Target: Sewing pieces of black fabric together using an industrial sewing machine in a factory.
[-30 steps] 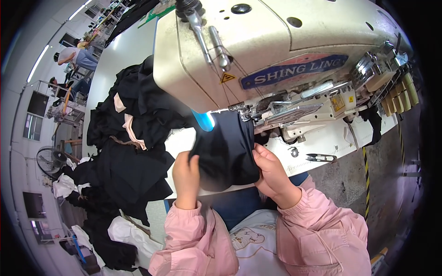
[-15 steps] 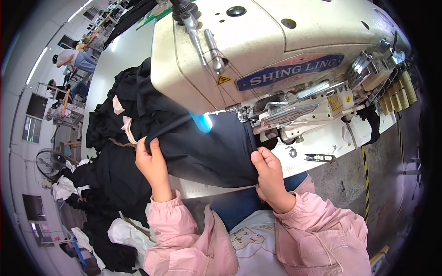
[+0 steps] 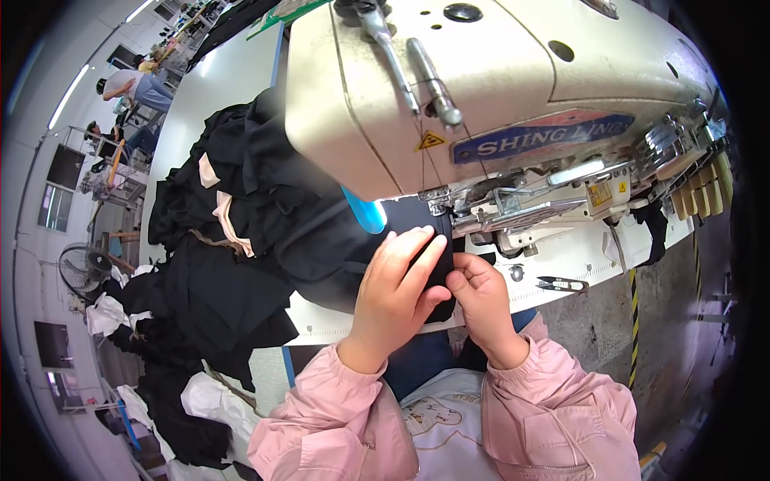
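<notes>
Black fabric [image 3: 321, 256] runs under the head of a cream industrial sewing machine [image 3: 353, 104], its right edge close to the presser foot [image 3: 437, 202]. My left hand [image 3: 393, 297] lies on the cloth near that edge, fingers stretched toward the foot and thumb apart. Beside it, my right hand [image 3: 485, 309] pinches the fabric's edge between thumb and curled fingers. Both hands are just on the near side of the needle area. A blue-white glow [image 3: 369, 215] lights the cloth there. The needle tip is too small to make out.
Piled black fabric [image 3: 233, 192] with pale strips [image 3: 228, 223] covers the table's left side and hangs off it. Thread snips [image 3: 561, 284] lie on the white tabletop [image 3: 513, 301] at right. A fan [image 3: 83, 268] and people [image 3: 132, 86] are farther left.
My left hand has let go of the fabric's left part and moved right, onto the cloth beside my right hand. The right hand still pinches the edge. The view has shifted slightly.
</notes>
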Tool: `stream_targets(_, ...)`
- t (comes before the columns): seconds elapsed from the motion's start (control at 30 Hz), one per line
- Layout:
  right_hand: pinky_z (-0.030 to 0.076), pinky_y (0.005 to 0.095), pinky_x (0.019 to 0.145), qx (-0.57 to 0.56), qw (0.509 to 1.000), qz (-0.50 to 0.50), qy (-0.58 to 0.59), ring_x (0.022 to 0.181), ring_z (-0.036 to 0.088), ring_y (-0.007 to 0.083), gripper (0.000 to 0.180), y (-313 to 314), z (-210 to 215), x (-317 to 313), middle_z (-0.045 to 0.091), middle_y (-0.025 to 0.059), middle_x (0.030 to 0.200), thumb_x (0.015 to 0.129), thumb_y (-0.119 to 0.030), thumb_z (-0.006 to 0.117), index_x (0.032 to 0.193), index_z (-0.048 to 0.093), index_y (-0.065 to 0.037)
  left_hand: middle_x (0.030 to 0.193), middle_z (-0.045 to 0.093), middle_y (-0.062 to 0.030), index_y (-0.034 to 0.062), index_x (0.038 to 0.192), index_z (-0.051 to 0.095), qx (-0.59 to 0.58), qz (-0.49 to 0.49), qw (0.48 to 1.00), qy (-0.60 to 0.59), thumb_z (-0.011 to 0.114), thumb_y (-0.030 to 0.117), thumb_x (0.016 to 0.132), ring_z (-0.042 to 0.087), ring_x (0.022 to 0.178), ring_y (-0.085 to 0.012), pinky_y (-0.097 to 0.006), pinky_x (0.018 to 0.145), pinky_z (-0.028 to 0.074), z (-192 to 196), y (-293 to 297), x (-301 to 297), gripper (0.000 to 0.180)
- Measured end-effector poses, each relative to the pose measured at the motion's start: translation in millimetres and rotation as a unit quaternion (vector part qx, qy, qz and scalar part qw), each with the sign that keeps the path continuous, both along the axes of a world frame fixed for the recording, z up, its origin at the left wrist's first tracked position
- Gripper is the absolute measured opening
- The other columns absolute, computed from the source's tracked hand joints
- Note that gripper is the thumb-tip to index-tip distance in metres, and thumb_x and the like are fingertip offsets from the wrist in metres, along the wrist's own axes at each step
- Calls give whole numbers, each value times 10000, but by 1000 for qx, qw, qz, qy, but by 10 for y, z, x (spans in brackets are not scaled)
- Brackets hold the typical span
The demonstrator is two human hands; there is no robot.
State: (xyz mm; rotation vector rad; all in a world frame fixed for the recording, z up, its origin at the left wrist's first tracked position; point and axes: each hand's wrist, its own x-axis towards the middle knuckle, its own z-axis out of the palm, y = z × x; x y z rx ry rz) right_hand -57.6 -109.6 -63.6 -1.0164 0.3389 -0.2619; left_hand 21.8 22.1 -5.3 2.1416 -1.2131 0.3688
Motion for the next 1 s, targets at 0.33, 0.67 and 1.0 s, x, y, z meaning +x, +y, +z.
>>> stream_targets(0.33,350,171,594,-115,993,12,7,686,451,-1,161,-19,4,-92,552,-73,778,1000,-167,663,999,631,-9,1372,551,-73,153,1357,621,101,24,992,-67,508,606,934,530,1282,-257,-490,1121,391,30,43,6,630)
stream_targets(0.67,326,172,566,-96,995,-25,-20,655,432,-17,166,21,15,0,551,-83,743,1004,-175,658,993,645,-9,1364,553,-96,151,1346,631,102,23,992,-68,548,602,886,532,1274,-284,-504,1116,383,82,24,46,649)
stream_targets(1.0,324,180,568,-115,992,-34,-24,657,422,-17,176,22,-21,26,545,-88,743,1001,-187,664,990,647,-12,1353,562,-115,192,1329,653,100,20,992,-67,581,592,854,528,1282,-301,-532,1120,355,97,43,61,625)
